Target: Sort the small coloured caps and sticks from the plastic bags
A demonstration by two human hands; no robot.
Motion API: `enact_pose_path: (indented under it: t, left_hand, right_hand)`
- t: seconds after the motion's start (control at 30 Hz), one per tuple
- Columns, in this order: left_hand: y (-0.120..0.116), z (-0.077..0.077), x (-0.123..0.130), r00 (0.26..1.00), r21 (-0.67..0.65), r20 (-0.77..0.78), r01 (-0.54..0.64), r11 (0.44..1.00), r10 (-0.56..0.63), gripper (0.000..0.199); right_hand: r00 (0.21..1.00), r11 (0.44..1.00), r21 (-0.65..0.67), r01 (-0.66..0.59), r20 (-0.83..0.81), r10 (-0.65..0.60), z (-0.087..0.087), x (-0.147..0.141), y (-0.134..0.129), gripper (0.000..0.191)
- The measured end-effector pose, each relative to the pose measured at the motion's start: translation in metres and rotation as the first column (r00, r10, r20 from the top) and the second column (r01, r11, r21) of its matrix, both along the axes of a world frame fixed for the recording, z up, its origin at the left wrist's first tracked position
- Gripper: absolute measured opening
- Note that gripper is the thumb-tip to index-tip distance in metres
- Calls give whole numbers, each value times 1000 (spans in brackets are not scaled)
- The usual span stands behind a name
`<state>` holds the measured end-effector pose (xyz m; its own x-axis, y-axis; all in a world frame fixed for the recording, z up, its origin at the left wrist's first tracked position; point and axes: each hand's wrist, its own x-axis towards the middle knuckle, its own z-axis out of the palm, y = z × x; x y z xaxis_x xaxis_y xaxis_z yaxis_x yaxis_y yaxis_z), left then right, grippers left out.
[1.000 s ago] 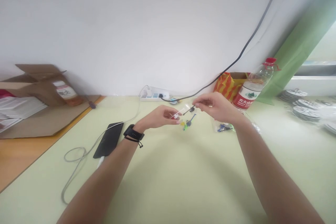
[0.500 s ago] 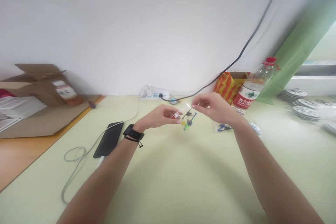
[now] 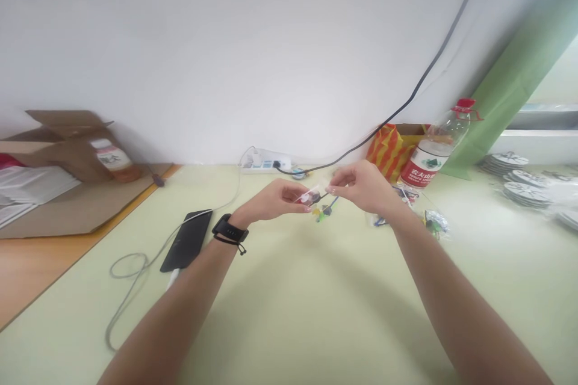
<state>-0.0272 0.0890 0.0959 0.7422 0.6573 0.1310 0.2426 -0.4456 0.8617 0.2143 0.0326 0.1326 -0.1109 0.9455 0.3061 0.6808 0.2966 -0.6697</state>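
My left hand (image 3: 282, 199) is closed on a small clear plastic bag (image 3: 311, 197) with something red and white in it. The fingertips of my right hand (image 3: 354, 185) pinch the bag's other side, where a thin dark piece shows between the hands. Just below, small green and yellow pieces (image 3: 322, 213) and a blue stick (image 3: 334, 203) are seen; whether they lie on the table or hang is unclear. A black watch is on my left wrist.
A black phone (image 3: 186, 240) with a cable lies left. Behind stands a power strip (image 3: 266, 163). At right are a large water bottle (image 3: 427, 159), a striped bag (image 3: 385, 149), small packets (image 3: 436, 224) and stacked discs (image 3: 526, 192). A cardboard box (image 3: 85, 159) is far left.
My right hand has shifted slightly left and down. The clear bag between the hands appears lower and more bunched. My left hand has barely moved.
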Motion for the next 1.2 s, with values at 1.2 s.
enact_pose_path:
  t: [1.2]
  left_hand:
    - [-5,-27,-6,996,-221,84,0,975,19,79]
  right_hand:
    - [920,916,137,-378,164,355,-14,-2,-7,14]
